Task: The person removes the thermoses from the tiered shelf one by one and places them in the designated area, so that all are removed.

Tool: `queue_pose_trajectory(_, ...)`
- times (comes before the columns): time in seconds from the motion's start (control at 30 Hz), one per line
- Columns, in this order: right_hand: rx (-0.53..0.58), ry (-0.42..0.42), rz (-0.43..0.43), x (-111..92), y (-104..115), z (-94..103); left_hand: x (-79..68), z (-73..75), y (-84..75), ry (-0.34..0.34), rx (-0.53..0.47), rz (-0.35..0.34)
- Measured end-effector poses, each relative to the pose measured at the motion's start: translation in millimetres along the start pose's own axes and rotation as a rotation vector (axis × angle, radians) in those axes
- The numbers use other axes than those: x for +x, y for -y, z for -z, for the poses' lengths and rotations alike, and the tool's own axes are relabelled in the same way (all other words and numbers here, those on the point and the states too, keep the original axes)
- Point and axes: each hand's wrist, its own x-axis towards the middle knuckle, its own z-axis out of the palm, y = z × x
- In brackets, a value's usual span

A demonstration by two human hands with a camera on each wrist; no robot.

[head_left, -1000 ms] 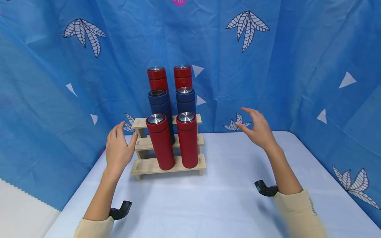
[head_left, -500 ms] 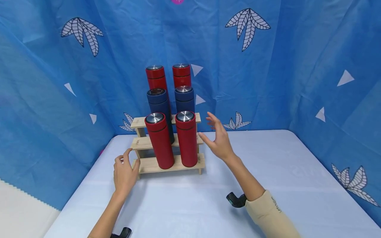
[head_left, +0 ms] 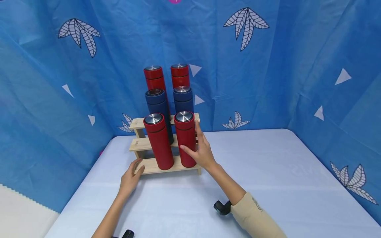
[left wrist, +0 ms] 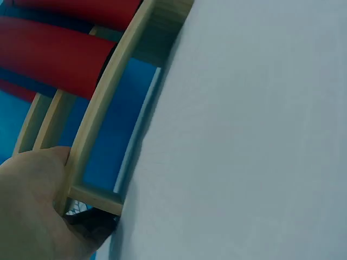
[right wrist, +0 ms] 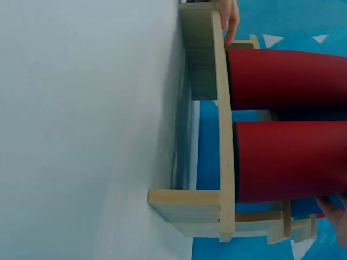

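Observation:
A three-tier wooden stand [head_left: 148, 169] bears red and blue thermos bottles in two columns. My left hand [head_left: 130, 178] grips the left end of its lowest board. In the left wrist view, the thumb side of the left hand [left wrist: 32, 200] wraps this board end. My right hand [head_left: 202, 153] is at the right front red thermos [head_left: 185, 138], thumb across its front and fingers along its right side. The right wrist view shows fingers [right wrist: 327, 208] of that hand at the bottle's side. The left front red thermos [head_left: 160, 145] stands upright beside it, untouched.
Two blue thermoses, including one [head_left: 183, 100] at right, stand on the middle tier. Red ones, such as the left one [head_left: 153, 73], are on the top tier. A white cloth covers the table [head_left: 262, 185]; a blue patterned curtain [head_left: 214, 59] hangs behind.
My right hand has come in from the right to the right front red thermos. The left hand has lowered from beside the upper tiers to the lowest board's left end.

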Motion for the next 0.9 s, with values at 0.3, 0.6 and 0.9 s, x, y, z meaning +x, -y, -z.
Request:
queue_pose_trajectory(0.3, -0.025, -0.039, 0.030, -3, 3, 2.6, -0.9, -1.2, 15.5, 0.019, -0.097, 0.055)
queue_pose_trajectory(0.6, -0.103, -0.091, 0.268, -21, -7, 35.7, -1.6, -0.4, 18.1, 0.015, -0.089, 0.039)
queue_pose_trajectory(0.9, -0.252, -0.248, 0.276, -14, -34, 82.2, -4.0, -0.7, 16.7, -0.004, -0.087, 0.011)
